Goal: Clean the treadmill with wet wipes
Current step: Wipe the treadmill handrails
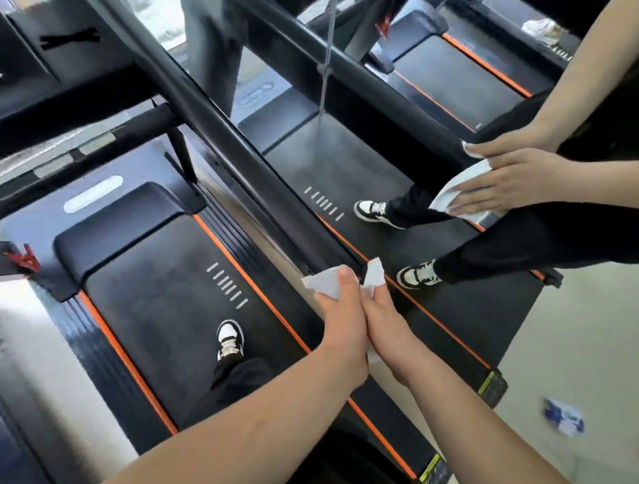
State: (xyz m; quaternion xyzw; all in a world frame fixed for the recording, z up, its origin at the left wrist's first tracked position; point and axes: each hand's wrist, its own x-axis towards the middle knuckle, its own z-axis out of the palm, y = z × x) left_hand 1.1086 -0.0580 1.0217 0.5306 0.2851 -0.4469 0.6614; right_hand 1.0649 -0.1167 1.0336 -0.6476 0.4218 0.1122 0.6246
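left hand [340, 309] pinches wet wipe [322, 284] | right hand [384, 319] grips wet wipe | both at handrail [241, 156]

The wet wipe [325, 284] under the left hand [340, 317] and right hand [384, 319] is plain white. The handrail [241, 145] beyond the hands is glossy black. Left of the left hand, the treadmill belt [151, 307] is matt black-grey, edged with a thin orange stripe [259, 294] and marked by a row of short white dashes [227, 286]. Beside the left forearm, a shoe [229, 339] is white with black panels. Right of the right hand the floor [583, 329] is pale cream, with a blurred blue-and-white packet [564, 417] on it.
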